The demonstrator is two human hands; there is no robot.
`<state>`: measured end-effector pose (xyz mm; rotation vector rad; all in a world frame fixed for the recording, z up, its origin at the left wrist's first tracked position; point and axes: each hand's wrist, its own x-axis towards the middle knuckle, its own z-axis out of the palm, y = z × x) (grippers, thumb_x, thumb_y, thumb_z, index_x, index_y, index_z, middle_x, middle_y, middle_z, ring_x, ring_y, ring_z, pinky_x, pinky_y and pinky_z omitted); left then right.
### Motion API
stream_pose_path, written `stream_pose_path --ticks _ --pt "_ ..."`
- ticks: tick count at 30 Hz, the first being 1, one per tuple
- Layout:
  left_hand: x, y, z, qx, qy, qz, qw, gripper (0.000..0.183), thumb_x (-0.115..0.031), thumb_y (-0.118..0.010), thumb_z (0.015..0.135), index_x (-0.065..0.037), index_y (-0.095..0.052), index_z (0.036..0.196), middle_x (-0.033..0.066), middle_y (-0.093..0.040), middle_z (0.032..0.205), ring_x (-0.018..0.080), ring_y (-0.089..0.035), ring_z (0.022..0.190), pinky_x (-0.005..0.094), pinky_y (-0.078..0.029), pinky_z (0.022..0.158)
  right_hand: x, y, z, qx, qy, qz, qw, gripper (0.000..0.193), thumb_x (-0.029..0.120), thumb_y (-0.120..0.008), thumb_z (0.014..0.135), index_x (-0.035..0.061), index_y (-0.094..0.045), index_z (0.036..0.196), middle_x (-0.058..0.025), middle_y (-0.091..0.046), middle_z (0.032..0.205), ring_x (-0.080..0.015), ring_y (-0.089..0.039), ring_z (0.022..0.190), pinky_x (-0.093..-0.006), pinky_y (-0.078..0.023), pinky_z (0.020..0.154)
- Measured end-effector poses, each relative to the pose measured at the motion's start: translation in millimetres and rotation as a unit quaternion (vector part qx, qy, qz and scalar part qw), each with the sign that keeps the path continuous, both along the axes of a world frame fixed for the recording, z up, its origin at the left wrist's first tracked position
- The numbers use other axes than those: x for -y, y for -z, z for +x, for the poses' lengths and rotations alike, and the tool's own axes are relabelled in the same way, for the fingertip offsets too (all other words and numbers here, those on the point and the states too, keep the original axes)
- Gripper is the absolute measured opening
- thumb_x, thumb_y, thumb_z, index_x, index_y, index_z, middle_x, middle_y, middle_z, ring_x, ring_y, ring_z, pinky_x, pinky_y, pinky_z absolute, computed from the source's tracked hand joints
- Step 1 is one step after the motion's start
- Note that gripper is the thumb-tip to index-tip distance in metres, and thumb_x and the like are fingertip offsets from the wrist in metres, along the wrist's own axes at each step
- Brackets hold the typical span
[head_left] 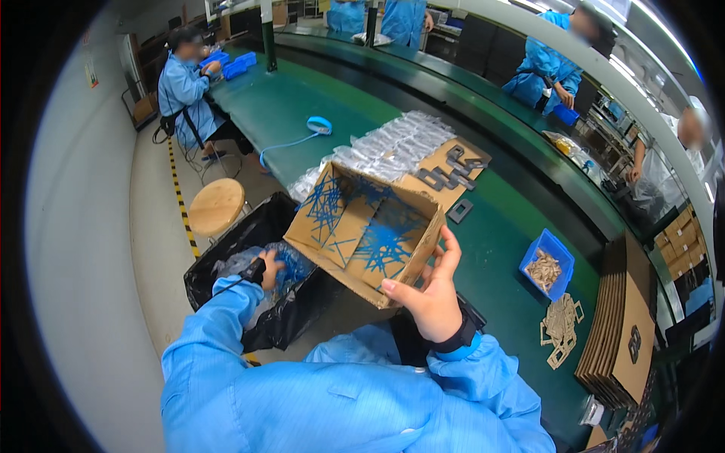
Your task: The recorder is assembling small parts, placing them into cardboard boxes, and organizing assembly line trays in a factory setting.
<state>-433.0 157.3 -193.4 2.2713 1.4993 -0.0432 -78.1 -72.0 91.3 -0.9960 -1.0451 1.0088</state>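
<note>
My right hand grips the right edge of an open cardboard box, thumb on the near rim and fingers behind the wall. The box is held tilted above the table's edge, and many thin blue strips lie scattered inside it. Lower left, my left hand reaches into a bin lined with a black plastic bag. Its fingers are apart next to crumpled clear and blue plastic; I see nothing held in them.
On the green table lie clear plastic packets, dark frame-shaped parts, a blue tray of small tan pieces, tan frames and stacked cardboard sheets. A wooden stool stands left. Several people work around.
</note>
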Motion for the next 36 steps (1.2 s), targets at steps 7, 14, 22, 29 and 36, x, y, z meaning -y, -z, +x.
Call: stream_pose_path --ticks 7,14,22,29,36 --pt "-2.6 0.9 -23.7 -0.021 0.109 0.077 0.991 0.035 -0.025 -0.072 0.078 -0.020 -0.070 0.113 0.0158 -0.056 0.132 0.0353 -0.055 0.117 0.0419 -0.047 0.097 2.5 9.0 8.8 -0.004 0.009 0.018 1.000 0.110 0.003 -0.080 0.073 0.0090 -0.001 0.149 -0.0174 -0.024 0.146 -0.0297 -0.044 0.128 -0.0447 -0.048 0.100" --pt "-54.5 13.1 -46.9 -0.021 0.123 0.166 0.978 0.033 -0.023 -0.084 0.063 -0.025 -0.078 0.095 0.0079 -0.060 0.131 0.0293 -0.057 0.118 0.0400 -0.050 0.092 8.4 -0.9 13.6 -0.022 0.028 0.005 0.999 0.105 -0.001 -0.075 0.073 0.0133 -0.006 0.150 -0.0173 -0.027 0.141 -0.0300 -0.046 0.126 -0.0437 -0.051 0.096" --pt "-16.0 -32.1 -45.9 0.018 0.081 0.154 0.985 0.029 -0.022 -0.085 0.061 -0.018 -0.078 0.089 0.0111 -0.066 0.114 0.0307 -0.063 0.105 0.0388 -0.051 0.090 11.6 4.1 6.7 -0.008 0.010 0.002 1.000 0.104 0.000 -0.074 0.074 0.0132 -0.005 0.151 -0.0168 -0.028 0.141 -0.0304 -0.047 0.125 -0.0437 -0.052 0.095" --pt "-5.0 -55.0 -39.2 -0.063 0.115 0.137 0.982 0.030 -0.027 -0.079 0.071 -0.020 -0.078 0.099 0.0120 -0.064 0.125 0.0291 -0.060 0.116 0.0385 -0.047 0.100 15.0 -0.3 3.5 0.008 0.017 -0.009 1.000 0.105 0.000 -0.075 0.074 0.0139 -0.004 0.150 -0.0165 -0.026 0.142 -0.0305 -0.048 0.125 -0.0430 -0.055 0.092" --pt "24.1 -104.0 -5.8 0.224 -0.061 0.358 0.904 0.024 0.001 -0.072 0.072 -0.005 -0.072 0.096 0.0153 -0.066 0.108 0.0307 -0.065 0.101 0.0360 -0.052 0.084 16.2 -2.4 2.6 0.031 0.006 -0.014 0.999 0.108 -0.002 -0.076 0.072 0.0134 -0.002 0.150 -0.0160 -0.025 0.143 -0.0301 -0.045 0.127 -0.0437 -0.055 0.093"
